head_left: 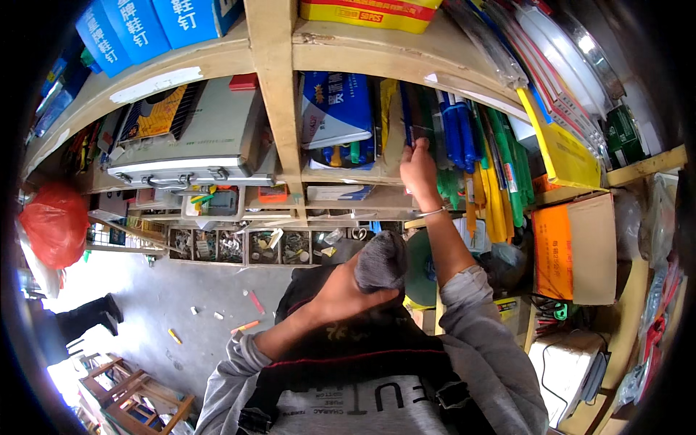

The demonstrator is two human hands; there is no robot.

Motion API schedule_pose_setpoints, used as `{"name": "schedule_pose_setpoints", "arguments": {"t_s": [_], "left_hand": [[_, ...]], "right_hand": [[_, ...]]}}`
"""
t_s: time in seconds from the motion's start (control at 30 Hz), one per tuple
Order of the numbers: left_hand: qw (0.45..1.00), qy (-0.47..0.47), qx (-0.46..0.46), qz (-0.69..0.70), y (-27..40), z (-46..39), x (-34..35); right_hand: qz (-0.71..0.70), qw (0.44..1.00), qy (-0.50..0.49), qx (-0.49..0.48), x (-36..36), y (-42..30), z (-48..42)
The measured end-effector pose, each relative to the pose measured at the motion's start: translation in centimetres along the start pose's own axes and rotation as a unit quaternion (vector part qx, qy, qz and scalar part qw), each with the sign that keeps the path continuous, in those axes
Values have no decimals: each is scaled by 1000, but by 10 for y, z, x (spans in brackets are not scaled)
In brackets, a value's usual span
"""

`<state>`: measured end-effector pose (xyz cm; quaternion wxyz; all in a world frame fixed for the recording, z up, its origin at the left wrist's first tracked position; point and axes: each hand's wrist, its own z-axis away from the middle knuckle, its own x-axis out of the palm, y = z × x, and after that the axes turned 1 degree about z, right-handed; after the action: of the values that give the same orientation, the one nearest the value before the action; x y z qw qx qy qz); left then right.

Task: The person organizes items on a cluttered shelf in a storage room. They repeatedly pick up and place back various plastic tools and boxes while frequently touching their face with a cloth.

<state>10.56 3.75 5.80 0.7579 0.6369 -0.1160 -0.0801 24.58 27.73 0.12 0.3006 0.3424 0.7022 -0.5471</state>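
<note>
My left hand [340,296] is closed around a bunched dark grey knitted cloth [382,261], held in front of my black apron [348,337]. My right hand [420,169] reaches up to the shelf, its fingers closed near the lower end of a thin dark blue packaged item [406,114]; whether it grips that item cannot be told. Right of this hand hang bundled blue plastic-handled items [459,130], with green packaged items [508,157] and yellow ones [492,196] beside them. Left of it lies a blue and white printed packet [337,111].
A metal-edged case [217,130] lies on the left shelf. Below are compartments of small hardware [231,244]. An orange and brown carton [576,247] stands at right. A red plastic bag [54,224] hangs at left, near a person's leg [89,321]. Wooden stools [136,394] stand lower left.
</note>
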Motion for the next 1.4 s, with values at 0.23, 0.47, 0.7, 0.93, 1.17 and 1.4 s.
{"name": "schedule_pose_setpoints", "arguments": {"t_s": [0.23,0.47,0.7,0.93,1.17,1.4], "left_hand": [[999,-35,-3,15,-7,-7,6],[999,-18,-9,38,-2,-4,5],[997,-2,-13,77,-10,-3,1],[995,-2,0,102,-12,-7,4],[994,7,7,109,-14,-8,2],[996,4,-15,85,-11,-9,4]], "right_hand": [[148,972,67,-169,-85,-37,13],[111,957,177,-199,-114,-31,-13],[327,932,99,-117,-106,15,-44],[138,985,59,-91,-126,36,-54],[253,967,28,11,-196,95,-37],[283,959,4,26,-197,98,-26]]}}
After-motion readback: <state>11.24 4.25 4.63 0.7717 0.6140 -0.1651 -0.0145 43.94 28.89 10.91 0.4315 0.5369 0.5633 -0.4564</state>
